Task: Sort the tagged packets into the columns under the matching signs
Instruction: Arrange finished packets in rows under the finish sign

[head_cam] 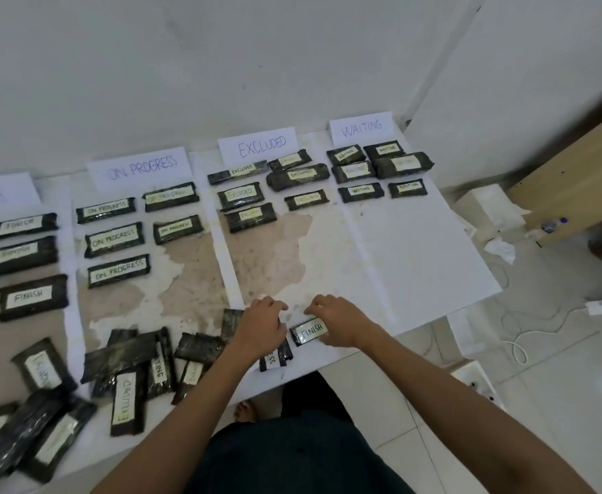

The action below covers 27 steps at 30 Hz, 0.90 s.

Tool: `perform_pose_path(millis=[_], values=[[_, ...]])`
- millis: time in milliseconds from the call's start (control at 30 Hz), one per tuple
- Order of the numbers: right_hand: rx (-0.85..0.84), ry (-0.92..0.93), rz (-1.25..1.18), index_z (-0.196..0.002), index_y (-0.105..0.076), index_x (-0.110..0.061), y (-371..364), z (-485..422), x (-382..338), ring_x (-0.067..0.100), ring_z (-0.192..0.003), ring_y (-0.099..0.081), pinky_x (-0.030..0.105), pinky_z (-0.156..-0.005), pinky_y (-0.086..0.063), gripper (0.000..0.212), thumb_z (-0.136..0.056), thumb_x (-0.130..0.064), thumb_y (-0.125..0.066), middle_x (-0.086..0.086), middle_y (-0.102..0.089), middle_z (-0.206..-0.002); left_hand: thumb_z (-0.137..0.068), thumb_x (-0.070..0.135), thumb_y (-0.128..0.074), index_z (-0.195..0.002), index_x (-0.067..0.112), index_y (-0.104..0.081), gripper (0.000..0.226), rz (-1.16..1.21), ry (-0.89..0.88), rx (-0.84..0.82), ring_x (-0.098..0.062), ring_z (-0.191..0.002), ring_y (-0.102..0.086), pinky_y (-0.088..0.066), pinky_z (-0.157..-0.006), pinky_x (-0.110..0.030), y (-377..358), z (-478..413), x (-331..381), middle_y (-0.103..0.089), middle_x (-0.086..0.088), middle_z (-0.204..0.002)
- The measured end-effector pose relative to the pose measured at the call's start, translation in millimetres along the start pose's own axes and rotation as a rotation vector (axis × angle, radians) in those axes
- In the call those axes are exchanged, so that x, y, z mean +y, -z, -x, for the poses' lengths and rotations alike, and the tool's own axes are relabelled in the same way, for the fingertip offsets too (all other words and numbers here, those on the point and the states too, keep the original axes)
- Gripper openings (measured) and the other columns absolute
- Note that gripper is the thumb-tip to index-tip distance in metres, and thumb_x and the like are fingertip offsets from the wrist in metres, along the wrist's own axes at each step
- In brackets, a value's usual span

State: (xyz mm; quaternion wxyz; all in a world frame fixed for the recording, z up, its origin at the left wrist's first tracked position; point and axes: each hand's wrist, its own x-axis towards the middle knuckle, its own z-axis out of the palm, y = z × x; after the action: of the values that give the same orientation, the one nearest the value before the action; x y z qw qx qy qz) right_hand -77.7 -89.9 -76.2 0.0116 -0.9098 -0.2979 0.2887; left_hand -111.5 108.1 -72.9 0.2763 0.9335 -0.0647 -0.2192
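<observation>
The person stands at the near edge of a table [417,262] covered with white sheets. The left hand [262,326] lies over a dark packet [274,356] whose tag shows only the letters "SS". Its fingers are bent, but whether they grip the packet cannot be told. The right hand [340,322] covers the right end of the FINISH packet [306,332], which lies flat near the table edge, just beside the other packet. Its fingers are bent too, and a grip cannot be seen.

Along the far edge stand paper signs: a blurred sign [0,192] at the left, then the ON PROGRESS sign [139,169], the EXCLUDED sign [258,146] and the WAITING sign [362,127]. Under each sign lie packets with matching tags, in short rows. A loose heap of packets [132,361] lies at the near left, some overlapping, with tags turned in different directions.
</observation>
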Motion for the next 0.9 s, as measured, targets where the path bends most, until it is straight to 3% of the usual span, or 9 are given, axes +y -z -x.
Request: perform_pose_path(millis=[200,367,600,900], values=[[0.037,0.028,0.099,-0.120,-0.053,-0.006,-19,-4,-10,0.036,-0.107,-0.049,0.041,-0.078,-0.041,0.040,-0.081,-0.011,-0.058,0.017,-0.050,-0.120,-0.090,0.022,-0.049,-0.125,0.016,-0.053,0.036,0.015,0.038,0.043,-0.028,-0.113,-0.046,-0.040,-0.096,-0.037,2,19,-11,-0.053,-0.006,-0.124],[0.123,0.071,0.082,-0.116,-0.058,-0.003,-1,-13,-9,0.036,-0.097,-0.054,0.040,-0.070,-0.042,0.041,-0.076,-0.013,-0.064,0.017,-0.055,-0.111,-0.089,0.021,-0.051,-0.124,0.016,-0.054,0.035,0.061,0.090,0.139,-0.028,-0.113,-0.048,-0.041,-0.098,-0.040,10,23,-15,-0.055,-0.006,-0.122],[0.221,0.208,0.061,-0.125,-0.054,-0.008,59,-41,-39,0.031,-0.098,-0.051,0.040,-0.077,-0.044,0.047,-0.081,-0.021,-0.064,0.013,-0.053,-0.113,-0.086,0.019,-0.055,-0.124,0.014,-0.055,0.038,0.117,0.208,0.371,-0.026,-0.112,-0.047,-0.042,-0.093,-0.037,36,32,-31,-0.055,-0.007,-0.123],[0.299,0.368,0.074,-0.128,-0.053,-0.010,97,-95,-134,0.028,-0.101,-0.051,0.038,-0.081,-0.044,0.052,-0.082,-0.031,-0.065,0.011,-0.054,-0.115,-0.086,0.020,-0.058,-0.125,0.014,-0.054,0.039,0.144,0.330,0.554,-0.027,-0.115,-0.046,-0.041,-0.095,-0.037,85,78,-101,-0.054,-0.008,-0.123]])
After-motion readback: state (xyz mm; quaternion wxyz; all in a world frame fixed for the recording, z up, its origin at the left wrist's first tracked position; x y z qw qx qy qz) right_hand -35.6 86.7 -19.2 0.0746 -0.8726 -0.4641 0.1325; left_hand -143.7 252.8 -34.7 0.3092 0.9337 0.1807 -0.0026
